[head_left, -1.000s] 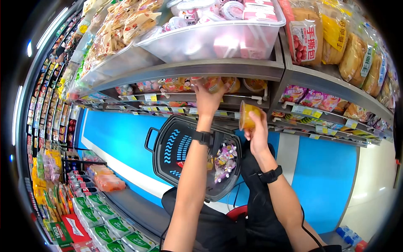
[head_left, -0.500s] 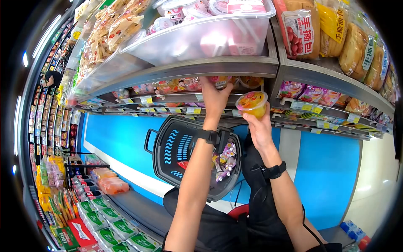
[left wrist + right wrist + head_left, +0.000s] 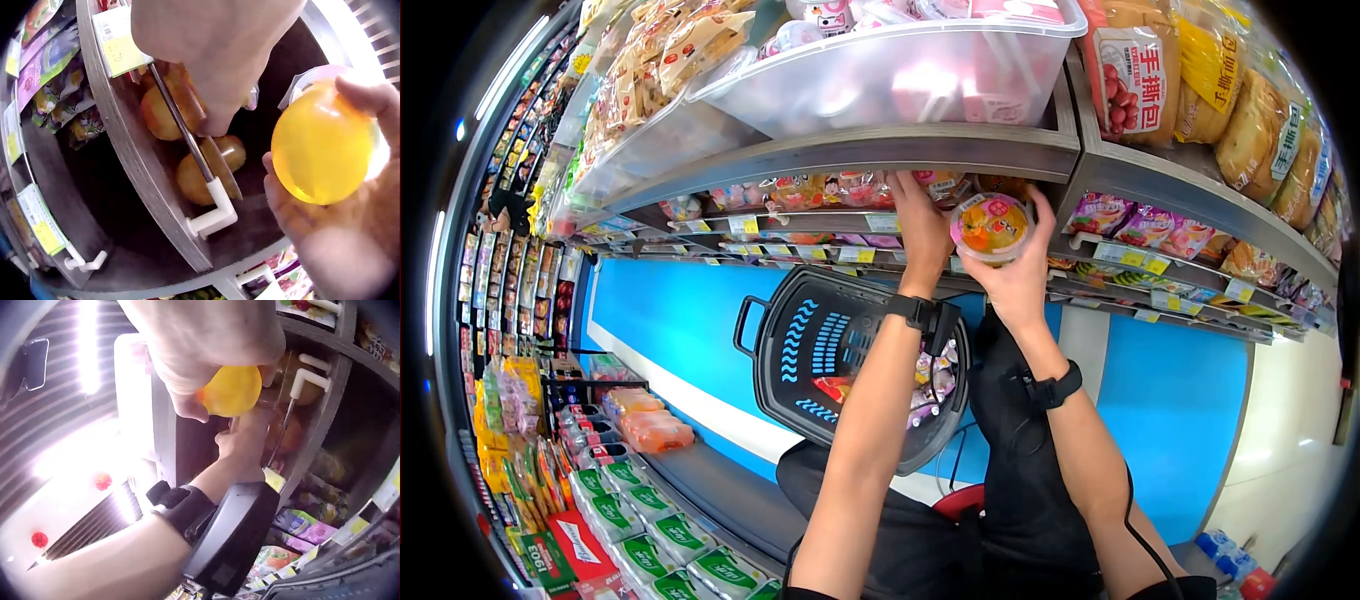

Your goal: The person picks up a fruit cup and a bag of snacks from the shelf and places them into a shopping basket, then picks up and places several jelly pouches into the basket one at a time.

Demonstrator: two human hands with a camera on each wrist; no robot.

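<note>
My right hand grips a clear cup of yellow jelly, its patterned lid facing up toward the head camera. The cup is just outside the shelf, close beside my left hand. My left hand reaches in under the upper board, its fingertips mostly hidden there. In the left wrist view, its lower fingers come down by the rims of cups on the shelf, and a cup lies below them. Whether the left fingers hold one is unclear. The right wrist view shows the yellow cup under the right hand's fingers.
A metal rail with white brackets runs along the shelf front. Above are a clear plastic bin and bagged bread. A black basket with some packages stands below, by the person's legs.
The right hand has lifted the yellow cup up to the shelf edge beside the left hand, its lid now turned to the head camera. My left hand has shifted slightly right, still reaching into the shelf.
</note>
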